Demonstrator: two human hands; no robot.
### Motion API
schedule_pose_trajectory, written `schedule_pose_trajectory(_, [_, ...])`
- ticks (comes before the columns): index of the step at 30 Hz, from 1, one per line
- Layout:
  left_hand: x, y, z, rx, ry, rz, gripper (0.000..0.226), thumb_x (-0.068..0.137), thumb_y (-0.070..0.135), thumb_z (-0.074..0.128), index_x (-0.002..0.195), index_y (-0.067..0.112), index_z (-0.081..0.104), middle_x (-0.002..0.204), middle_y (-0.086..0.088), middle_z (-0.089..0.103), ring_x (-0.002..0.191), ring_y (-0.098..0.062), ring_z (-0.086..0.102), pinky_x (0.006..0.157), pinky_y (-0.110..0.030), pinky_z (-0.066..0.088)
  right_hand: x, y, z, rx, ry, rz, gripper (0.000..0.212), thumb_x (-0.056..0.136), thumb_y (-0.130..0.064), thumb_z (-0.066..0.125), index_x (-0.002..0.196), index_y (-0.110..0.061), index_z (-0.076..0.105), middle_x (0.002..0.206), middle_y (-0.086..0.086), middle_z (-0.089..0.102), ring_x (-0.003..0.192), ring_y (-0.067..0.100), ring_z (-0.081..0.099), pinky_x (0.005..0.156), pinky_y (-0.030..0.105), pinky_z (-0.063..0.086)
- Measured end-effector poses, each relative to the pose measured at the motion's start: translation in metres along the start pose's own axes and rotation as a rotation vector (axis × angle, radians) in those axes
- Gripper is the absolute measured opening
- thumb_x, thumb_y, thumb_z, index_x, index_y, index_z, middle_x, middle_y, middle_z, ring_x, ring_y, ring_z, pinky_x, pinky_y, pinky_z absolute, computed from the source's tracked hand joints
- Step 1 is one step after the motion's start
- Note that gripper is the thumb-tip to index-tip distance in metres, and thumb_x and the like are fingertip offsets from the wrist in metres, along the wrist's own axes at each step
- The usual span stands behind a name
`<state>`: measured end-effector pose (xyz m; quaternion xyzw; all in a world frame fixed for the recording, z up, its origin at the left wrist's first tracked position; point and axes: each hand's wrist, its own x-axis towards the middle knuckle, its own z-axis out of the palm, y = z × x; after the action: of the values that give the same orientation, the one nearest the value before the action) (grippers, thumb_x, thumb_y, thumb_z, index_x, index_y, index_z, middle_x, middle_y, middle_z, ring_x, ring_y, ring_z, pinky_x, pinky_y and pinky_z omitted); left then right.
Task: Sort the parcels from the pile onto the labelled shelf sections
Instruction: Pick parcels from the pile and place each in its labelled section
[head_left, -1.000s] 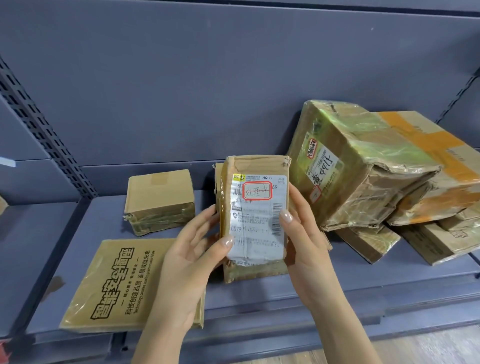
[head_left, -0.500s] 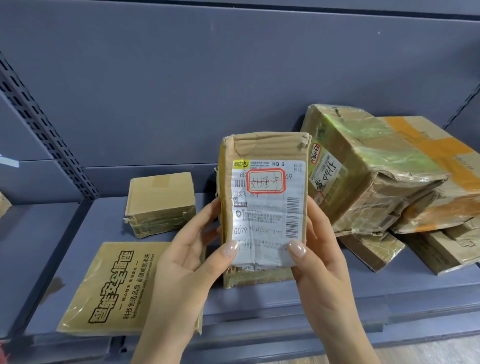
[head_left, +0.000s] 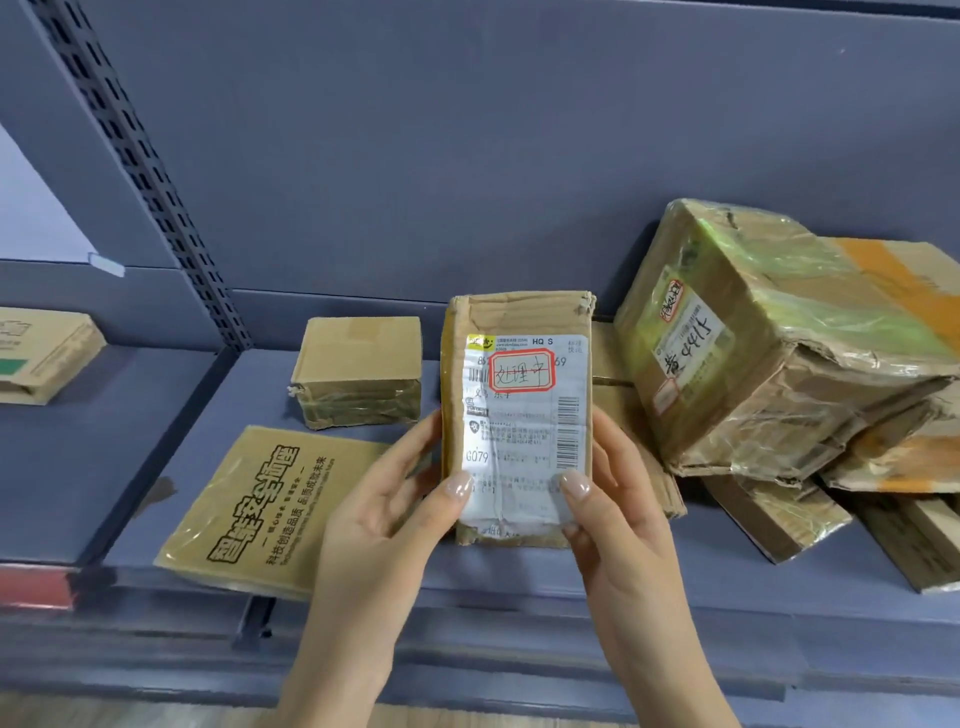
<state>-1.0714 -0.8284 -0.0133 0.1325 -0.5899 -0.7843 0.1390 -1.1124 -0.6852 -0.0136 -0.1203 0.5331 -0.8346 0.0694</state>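
Both hands are up in front of the shelf (head_left: 218, 415), forearms coming in from the bottom edge and angled toward each other.

Left hand (head_left: 384, 519): palm turned inward, thumb (head_left: 460, 486) pressed on the lower-left of the label face, fingers wrapped behind the left edge. Grip clamped on the held parcel (head_left: 517, 415).

Right hand (head_left: 618, 525): mirror pose, thumb (head_left: 574, 486) on the lower-right of the label and fingers running up behind the right edge. Grip also clamped on the same parcel.

The held parcel is a small, worn brown carton. It is upright, with its white shipping label facing the camera. A red-bordered sticker (head_left: 522, 370) with handwriting sits near the top of the label. Both thumbs pinch the lower third and the top is free. Cannot tell whether its bottom edge touches the shelf.

Around it on the same shelf:
- Small taped box (head_left: 363, 371) just left of the parcel, further back.
- Flat tan mailer (head_left: 260, 509) with black print, lying at the front left, partly under the left wrist.
- Pile on the right: a big film-wrapped box (head_left: 769, 343), tilted, leaning on a box with orange tape (head_left: 904, 291), with flat parcels (head_left: 774, 514) underneath.
- Another cardboard piece (head_left: 623, 415) behind the right hand's fingers, mostly hidden.

A slotted upright (head_left: 140, 171) divides the bays. One printed carton (head_left: 41, 353) is in the left bay.
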Motion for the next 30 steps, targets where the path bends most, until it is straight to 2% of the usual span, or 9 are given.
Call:
schedule_pose_trajectory(2, [-0.007,-0.008,-0.006,0.013,0.040,-0.029,0.057,0.057,0.032,0.079,0.113,0.033,0.067,0.116,0.011,0.071,0.112,-0.012,0.065,0.102,-0.046,0.046,-0.004,0.008,-0.001,-0.009,-0.027,0.054,0.046,0.071,-0.037,0.070,0.117,-0.041,0.068,0.129,-0.005,0.067,0.121,0.015,0.062,0.084,0.022,0.054])
schedule_pose_trajectory(5, [-0.022,-0.015,-0.017,0.044,0.108,-0.038,0.063,0.054,0.044,0.074,0.116,0.034,0.065,0.114,0.011,0.072,0.110,-0.014,0.067,0.095,-0.047,0.053,-0.010,0.020,0.000,-0.026,-0.066,0.132,0.047,0.071,-0.040,0.069,0.118,-0.037,0.068,0.128,-0.004,0.067,0.122,0.016,0.061,0.092,0.024,0.053])
schedule_pose_trajectory(9, [-0.041,-0.015,-0.029,0.070,0.178,-0.014,0.074,0.058,0.047,0.073,0.128,0.028,0.060,0.116,0.005,0.071,0.110,-0.022,0.067,0.090,-0.061,0.051,-0.015,0.030,0.008,-0.056,-0.149,0.190,0.056,0.069,-0.042,0.070,0.124,-0.031,0.062,0.128,-0.006,0.067,0.123,0.015,0.061,0.099,0.029,0.051])
schedule_pose_trajectory(14, [-0.053,-0.010,-0.055,0.036,0.257,-0.009,0.080,0.063,0.042,0.076,0.137,0.022,0.054,0.127,0.000,0.066,0.119,-0.021,0.062,0.100,-0.050,0.048,-0.010,0.037,0.036,-0.068,-0.295,0.222,0.050,0.070,-0.043,0.074,0.119,-0.037,0.068,0.129,-0.004,0.067,0.123,0.016,0.061,0.097,0.026,0.051])
schedule_pose_trajectory(17, [-0.059,-0.005,-0.075,0.011,0.322,0.016,0.074,0.069,0.039,0.076,0.138,0.023,0.053,0.126,0.002,0.067,0.118,-0.019,0.063,0.095,-0.043,0.053,-0.008,0.045,0.059,-0.087,-0.369,0.251,0.043,0.074,-0.042,0.067,0.117,-0.041,0.069,0.131,-0.004,0.066,0.124,0.016,0.060,0.095,0.024,0.051])
schedule_pose_trajectory(20, [-0.065,0.000,-0.093,-0.001,0.401,0.047,0.057,0.080,0.030,0.079,0.132,0.022,0.058,0.121,0.005,0.069,0.112,-0.016,0.066,0.090,-0.040,0.056,-0.006,0.057,0.086,-0.106,-0.431,0.272,0.042,0.075,-0.041,0.067,0.117,-0.040,0.069,0.131,-0.005,0.065,0.124,0.015,0.060,0.096,0.026,0.051])
schedule_pose_trajectory(22, [-0.069,0.006,-0.106,-0.039,0.474,0.079,0.049,0.078,0.023,0.069,0.127,0.019,0.061,0.117,0.006,0.071,0.108,-0.013,0.068,0.081,-0.029,0.058,-0.006,0.067,0.104,-0.118,-0.452,0.287,0.043,0.074,-0.042,0.067,0.117,-0.039,0.069,0.130,-0.005,0.067,0.123,0.016,0.061,0.098,0.030,0.052])
schedule_pose_trajectory(25, [-0.075,0.015,-0.133,-0.069,0.590,0.112,0.053,0.073,0.027,0.063,0.125,0.018,0.062,0.110,0.010,0.073,0.099,-0.007,0.070,0.073,-0.019,0.056,-0.009,0.084,0.137,-0.139,-0.497,0.329,0.041,0.071,-0.045,0.069,0.112,-0.042,0.070,0.127,-0.006,0.068,0.122,0.016,0.062,0.100,0.037,0.049])
schedule_pose_trajectory(30, [-0.085,0.030,-0.193,-0.127,0.724,0.123,0.054,0.070,0.025,0.067,0.124,0.018,0.062,0.108,0.011,0.074,0.098,-0.006,0.070,0.072,-0.018,0.055,-0.015,0.115,0.201,-0.165,-0.610,0.378,0.042,0.069,-0.047,0.069,0.111,-0.042,0.070,0.124,-0.007,0.069,0.120,0.016,0.062,0.100,0.041,0.047])
